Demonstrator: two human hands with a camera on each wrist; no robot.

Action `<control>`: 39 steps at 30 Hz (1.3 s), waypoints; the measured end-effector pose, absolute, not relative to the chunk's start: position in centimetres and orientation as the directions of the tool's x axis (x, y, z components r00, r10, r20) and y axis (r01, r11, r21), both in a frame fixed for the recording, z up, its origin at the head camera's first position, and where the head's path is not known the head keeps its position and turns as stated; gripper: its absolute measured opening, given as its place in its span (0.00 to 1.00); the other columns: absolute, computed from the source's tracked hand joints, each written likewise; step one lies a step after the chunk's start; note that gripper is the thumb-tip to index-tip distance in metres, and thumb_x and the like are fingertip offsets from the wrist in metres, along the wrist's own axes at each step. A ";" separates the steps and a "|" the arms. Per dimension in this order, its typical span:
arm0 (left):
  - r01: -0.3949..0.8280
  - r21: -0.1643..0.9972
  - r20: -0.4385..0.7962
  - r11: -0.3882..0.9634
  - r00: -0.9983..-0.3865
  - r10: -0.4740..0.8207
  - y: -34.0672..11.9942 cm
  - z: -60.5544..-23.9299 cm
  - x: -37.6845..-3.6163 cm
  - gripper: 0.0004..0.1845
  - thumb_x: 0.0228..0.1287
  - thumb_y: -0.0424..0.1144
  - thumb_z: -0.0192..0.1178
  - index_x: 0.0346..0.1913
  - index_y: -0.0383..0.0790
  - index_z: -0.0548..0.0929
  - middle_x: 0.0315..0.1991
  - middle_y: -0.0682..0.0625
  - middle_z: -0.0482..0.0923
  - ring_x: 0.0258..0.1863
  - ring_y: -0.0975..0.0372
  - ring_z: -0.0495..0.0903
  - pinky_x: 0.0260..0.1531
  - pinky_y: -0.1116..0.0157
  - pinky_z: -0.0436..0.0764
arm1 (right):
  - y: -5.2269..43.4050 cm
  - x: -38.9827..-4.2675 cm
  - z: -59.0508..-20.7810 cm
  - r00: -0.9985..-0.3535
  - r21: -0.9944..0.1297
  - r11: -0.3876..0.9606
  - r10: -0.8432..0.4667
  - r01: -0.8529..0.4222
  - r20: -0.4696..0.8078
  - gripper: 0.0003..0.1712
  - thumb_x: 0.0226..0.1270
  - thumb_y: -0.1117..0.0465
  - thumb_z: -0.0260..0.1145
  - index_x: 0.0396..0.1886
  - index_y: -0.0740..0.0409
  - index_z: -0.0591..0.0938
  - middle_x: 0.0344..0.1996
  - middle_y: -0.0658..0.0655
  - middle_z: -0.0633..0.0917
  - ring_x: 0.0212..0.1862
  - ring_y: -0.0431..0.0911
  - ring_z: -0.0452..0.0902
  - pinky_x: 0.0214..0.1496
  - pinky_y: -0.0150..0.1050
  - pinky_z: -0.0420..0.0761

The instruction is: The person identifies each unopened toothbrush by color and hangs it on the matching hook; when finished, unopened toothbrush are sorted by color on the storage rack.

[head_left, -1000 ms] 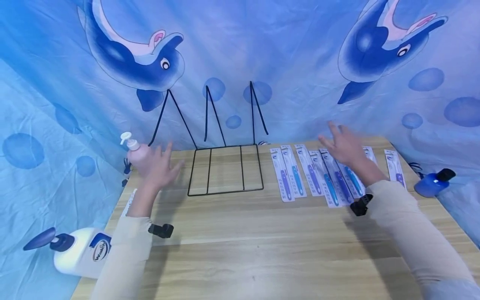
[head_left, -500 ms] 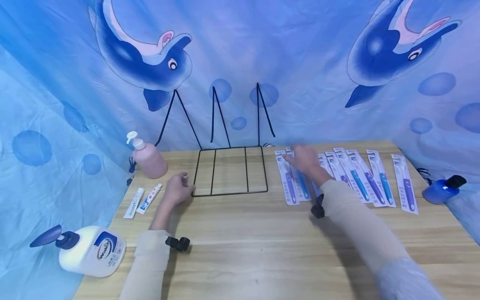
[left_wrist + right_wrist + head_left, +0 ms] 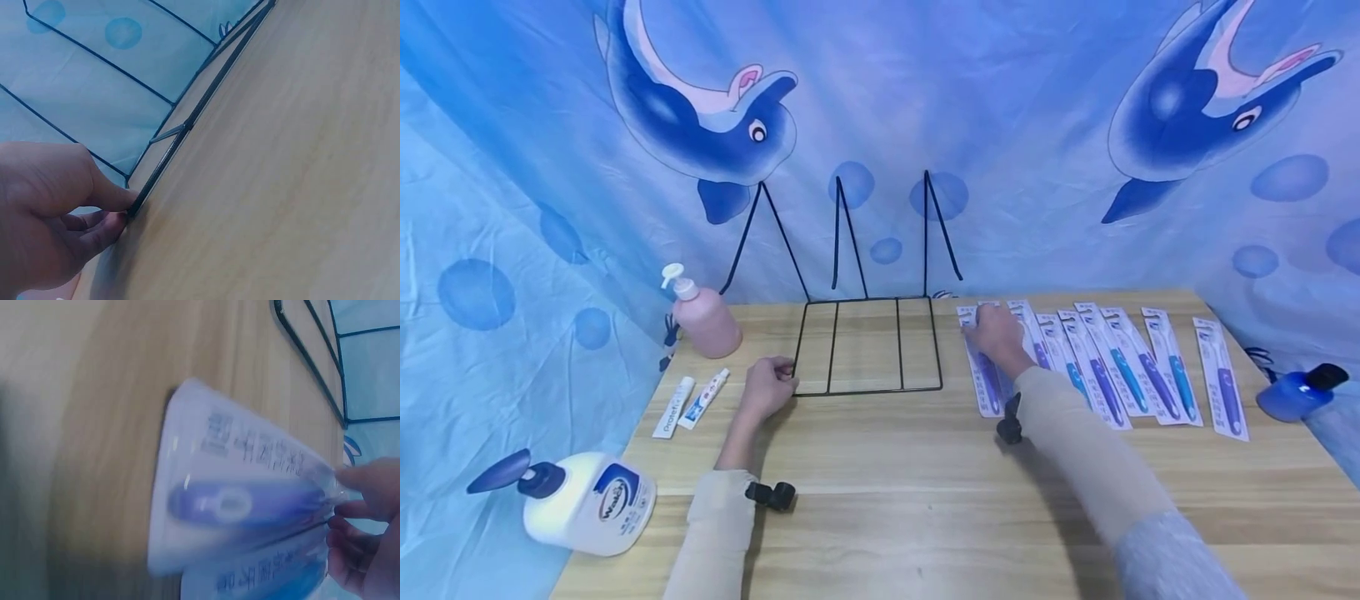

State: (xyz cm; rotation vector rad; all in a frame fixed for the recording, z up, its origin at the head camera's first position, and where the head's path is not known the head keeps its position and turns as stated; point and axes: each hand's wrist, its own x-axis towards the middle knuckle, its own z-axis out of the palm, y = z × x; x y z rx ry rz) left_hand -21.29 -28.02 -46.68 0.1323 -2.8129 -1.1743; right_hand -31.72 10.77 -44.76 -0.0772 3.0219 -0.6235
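Observation:
A black wire rack (image 3: 868, 388) stands at the back middle of the wooden table (image 3: 895, 500), its dividers leaning on the cloth. My left hand (image 3: 786, 385) pinches the rack's front-left corner; the left wrist view shows the thumb and fingers of that hand (image 3: 125, 211) closed round the wire rack (image 3: 187, 125). Several packaged toothbrushes (image 3: 1112, 367) lie in a row to the right of the rack. My right hand (image 3: 979, 327) is on the leftmost packs. In the blurred right wrist view, that hand (image 3: 342, 501) pinches the top end of a purple-handled toothbrush pack (image 3: 244, 500).
A pink pump bottle (image 3: 706, 321) stands left of the rack, with two toothpaste tubes (image 3: 692, 400) in front of it. A white pump bottle (image 3: 587, 504) lies at the left table edge and a blue bottle (image 3: 1296, 392) at the right edge. Dolphin-print cloth surrounds the table.
My left hand came away from the pink bottle and took the rack's front-left corner. My right hand moved left along the row to the leftmost toothbrush packs.

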 end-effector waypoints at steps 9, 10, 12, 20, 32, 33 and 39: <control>-0.026 0.746 0.063 0.666 -0.992 -0.109 -27.7 -46.9 -21.3 0.20 0.55 0.24 0.60 0.54 0.21 0.80 0.39 0.37 0.82 0.38 0.51 0.82 0.46 0.55 0.83 | 10.7 -31.0 -44.6 -1.000 -0.418 0.908 -0.012 -0.010 -0.001 0.13 0.71 0.56 0.57 0.37 0.63 0.77 0.29 0.62 0.79 0.32 0.56 0.76 0.28 0.47 0.77; -0.031 0.745 0.059 0.666 -0.992 -0.112 -27.7 -46.9 -21.3 0.21 0.55 0.24 0.60 0.54 0.21 0.80 0.39 0.37 0.82 0.39 0.51 0.82 0.46 0.55 0.83 | 10.7 -30.9 -44.5 -1.000 -0.423 0.906 -0.012 -0.014 0.006 0.13 0.72 0.56 0.56 0.37 0.63 0.76 0.30 0.62 0.79 0.32 0.56 0.76 0.28 0.47 0.77; -0.043 0.743 0.044 0.667 -0.993 -0.112 -27.6 -46.9 -21.3 0.21 0.56 0.24 0.60 0.55 0.22 0.80 0.40 0.37 0.82 0.40 0.51 0.81 0.47 0.55 0.83 | 10.7 -30.7 -44.2 -1.000 -0.456 0.890 -0.010 -0.015 0.014 0.13 0.73 0.56 0.55 0.35 0.62 0.75 0.29 0.62 0.78 0.31 0.55 0.75 0.28 0.45 0.76; -0.050 0.735 0.034 0.677 -0.993 -0.110 -27.8 -46.6 -21.2 0.22 0.56 0.24 0.60 0.56 0.22 0.79 0.41 0.37 0.82 0.40 0.49 0.81 0.48 0.54 0.82 | 10.3 -28.9 -41.7 -0.993 -0.549 0.831 -0.035 -0.091 0.111 0.12 0.67 0.58 0.63 0.40 0.64 0.80 0.26 0.59 0.79 0.24 0.48 0.74 0.21 0.37 0.74; -0.062 0.732 0.022 0.678 -0.993 -0.114 -28.3 -46.8 -21.2 0.22 0.57 0.23 0.59 0.57 0.21 0.78 0.42 0.35 0.82 0.42 0.49 0.82 0.50 0.53 0.81 | 8.1 -22.3 -36.6 -0.788 -0.399 0.753 -0.251 -0.524 0.562 0.12 0.66 0.60 0.66 0.45 0.62 0.80 0.28 0.59 0.83 0.20 0.46 0.71 0.15 0.35 0.72; -0.063 0.734 0.021 0.676 -0.993 -0.116 -28.3 -46.8 -21.1 0.22 0.57 0.23 0.59 0.57 0.21 0.78 0.42 0.36 0.82 0.42 0.49 0.82 0.50 0.53 0.81 | 7.9 -21.7 -36.3 -0.760 -0.370 0.747 -0.268 -0.552 0.592 0.12 0.66 0.60 0.67 0.44 0.63 0.80 0.29 0.59 0.83 0.21 0.46 0.71 0.16 0.35 0.72; -0.065 0.746 0.018 0.662 -0.993 -0.117 -28.1 -46.7 -21.0 0.23 0.57 0.23 0.59 0.57 0.21 0.77 0.42 0.36 0.81 0.41 0.50 0.81 0.49 0.53 0.82 | 6.6 -19.0 -34.3 -0.595 -0.224 0.700 -0.343 -0.678 0.727 0.13 0.63 0.62 0.70 0.44 0.64 0.81 0.35 0.64 0.85 0.22 0.49 0.77 0.15 0.33 0.74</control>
